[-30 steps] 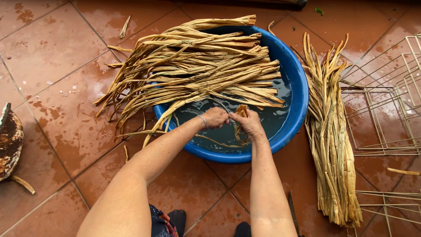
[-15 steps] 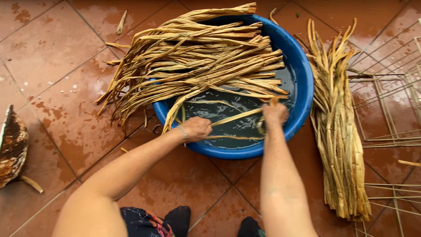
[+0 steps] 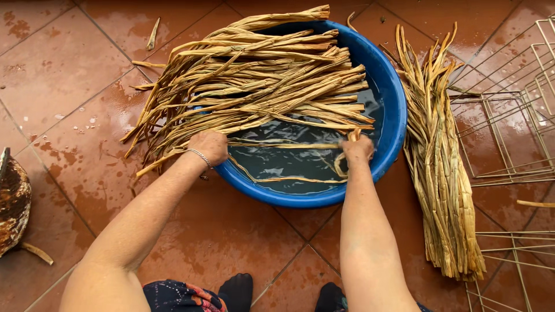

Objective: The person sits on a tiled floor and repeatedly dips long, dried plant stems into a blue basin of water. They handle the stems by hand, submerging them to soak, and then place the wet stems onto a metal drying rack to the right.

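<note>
A blue plastic basin (image 3: 393, 115) holds dark water and a thick heap of tan dried plant strips (image 3: 260, 86) that drape over its left rim onto the floor. One long wet strip (image 3: 283, 145) is stretched flat across the water between my two hands. My left hand (image 3: 209, 146) grips its left end at the basin's left rim, a thin bracelet on that wrist. My right hand (image 3: 358, 149) grips the other end near the right rim, where the strip's tip pokes up above my fingers.
A bundle of the same strips (image 3: 442, 167) lies on the wet reddish tile floor right of the basin. Wire metal frames (image 3: 509, 127) lie at the far right. A brown woven object (image 3: 11, 202) sits at the left edge. My feet show at the bottom.
My hands were close together over the water; they have drawn apart, the left going left and the right going right, pulling one strip out straight between them.
</note>
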